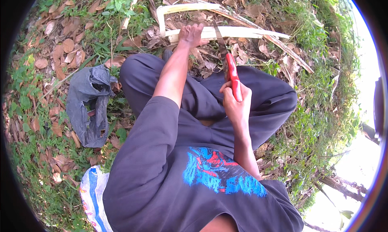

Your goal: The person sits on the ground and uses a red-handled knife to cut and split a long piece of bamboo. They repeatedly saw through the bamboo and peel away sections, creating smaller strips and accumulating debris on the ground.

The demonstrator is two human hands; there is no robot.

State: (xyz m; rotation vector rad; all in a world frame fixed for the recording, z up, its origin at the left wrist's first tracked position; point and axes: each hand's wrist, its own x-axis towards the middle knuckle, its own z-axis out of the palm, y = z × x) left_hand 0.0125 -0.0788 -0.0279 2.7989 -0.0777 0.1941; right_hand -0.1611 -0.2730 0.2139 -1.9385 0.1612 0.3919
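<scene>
Ahead of my crossed legs lies a pale wooden strip (pixel 248 33), stretched across the leaf litter. My left hand (pixel 191 35) is closed around it near its left end. A hand saw (pixel 232 68) with a red handle is in my right hand (pixel 237 102), above my right thigh. Its dark narrow blade points away from me and its far part overlaps the strip, right of my left hand; whether it touches the wood I cannot tell. Another pale strip (pixel 190 7) lies beyond, and a short piece (pixel 161 21) stands between the two at their left ends.
A long brown split stick (pixel 279 44) slants across the ground at the far right. Another stick (pixel 130 10) lies far left. To my left sit a crumpled dark plastic bag (pixel 91 107) and a white and blue sack (pixel 95 195). Dry leaves and grass cover the ground.
</scene>
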